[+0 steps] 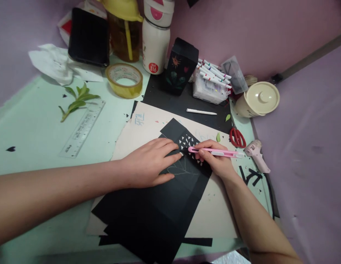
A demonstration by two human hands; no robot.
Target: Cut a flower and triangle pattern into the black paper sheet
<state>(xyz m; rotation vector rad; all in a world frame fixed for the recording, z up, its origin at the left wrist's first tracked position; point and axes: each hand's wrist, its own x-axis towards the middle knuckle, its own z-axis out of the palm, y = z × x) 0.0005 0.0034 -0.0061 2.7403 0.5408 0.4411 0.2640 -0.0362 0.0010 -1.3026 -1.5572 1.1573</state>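
Under my left hand [156, 163] lies a sheet of black paper [156, 209], and its spread fingers press flat on it. The paper has a faint leaf-like pencil drawing and a patch of small triangular cut-outs showing white near its upper part. Wrapped round a pink craft knife [214, 151], the fingers of my right hand [218, 159] hold it with the tip end pointing left at the cut-outs, close to my left fingertips. Whether the blade touches the paper I cannot tell. Beneath the black paper is a larger pale board [214, 205].
A tape roll [124, 91], ruler [82, 130] and leafy sprig [76, 101] lie left. Behind stand a phone [89, 36], a white bottle [156, 44], a black paper box [181, 66] and several markers [214, 75]. Red scissors [238, 137], a glue gun [257, 156] and a lidded pot [258, 99] are right.
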